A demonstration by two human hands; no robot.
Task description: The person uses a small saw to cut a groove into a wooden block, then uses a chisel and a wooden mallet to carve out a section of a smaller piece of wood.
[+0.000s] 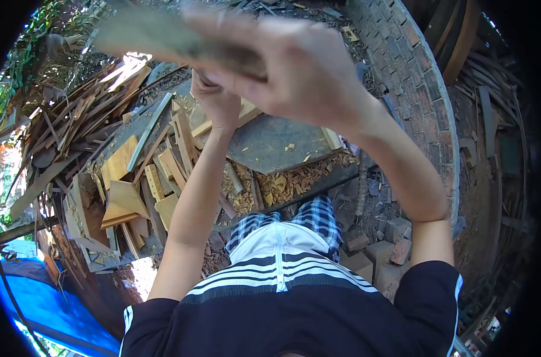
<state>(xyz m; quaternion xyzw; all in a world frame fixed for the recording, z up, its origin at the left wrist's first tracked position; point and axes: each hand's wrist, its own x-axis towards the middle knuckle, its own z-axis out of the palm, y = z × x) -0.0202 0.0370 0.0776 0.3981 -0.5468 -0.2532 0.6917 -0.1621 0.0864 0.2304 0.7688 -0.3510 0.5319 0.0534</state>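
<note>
My right hand [309, 68] is raised high in front of me, its fingers wrapped round a thick brownish-green piece of wood [157, 38], smeared by motion. Below and partly behind it, my left hand [217, 104] is closed above the dark work board [270, 140]; whatever its fingers grip is hidden. A pale wood strip [246, 113] lies on the board close to my left hand. Small wood chips [290, 147] are scattered on the board's surface.
Wood shavings [294, 187] gather below the board's front edge. Cut wood blocks [124, 202] and planks [62, 128] pile up at the left. A low brick wall [413, 89] curves along the right, with loose bricks [395, 238] near my legs. A blue tarp [56, 312] hangs lower left.
</note>
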